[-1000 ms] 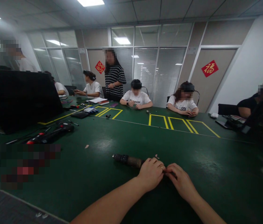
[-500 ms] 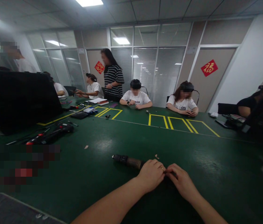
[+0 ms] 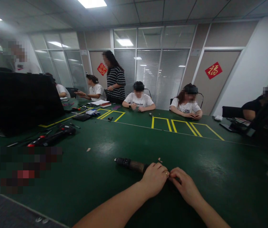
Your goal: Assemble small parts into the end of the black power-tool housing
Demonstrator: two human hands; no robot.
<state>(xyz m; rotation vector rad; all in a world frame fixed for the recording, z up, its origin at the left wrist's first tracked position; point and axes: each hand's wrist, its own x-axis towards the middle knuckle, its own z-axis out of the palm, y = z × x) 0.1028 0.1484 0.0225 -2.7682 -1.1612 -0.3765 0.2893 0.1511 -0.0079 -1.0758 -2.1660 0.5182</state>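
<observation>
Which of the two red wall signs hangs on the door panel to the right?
The larger red diamond sign, on the brown panel right of the blinds; the other red sign hangs left, beside the standing person in stripes.

A dark, slim cylindrical tool [image 3: 131, 164] lies flat on the green table [image 3: 114, 139], its black tip pointing left. Its right end disappears under the left hand [image 3: 154, 179], so that part cannot be seen.

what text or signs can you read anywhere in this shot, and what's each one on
"福": red diamond sign on the right wall panel.
"ON": partial print on the white t-shirt of the seated person at right; the rest is hidden.
Red diamond sign on the left panel: character too blurred to read.
White t-shirt of the seated person in the middle: dark print, too blurred to read surely.
</observation>
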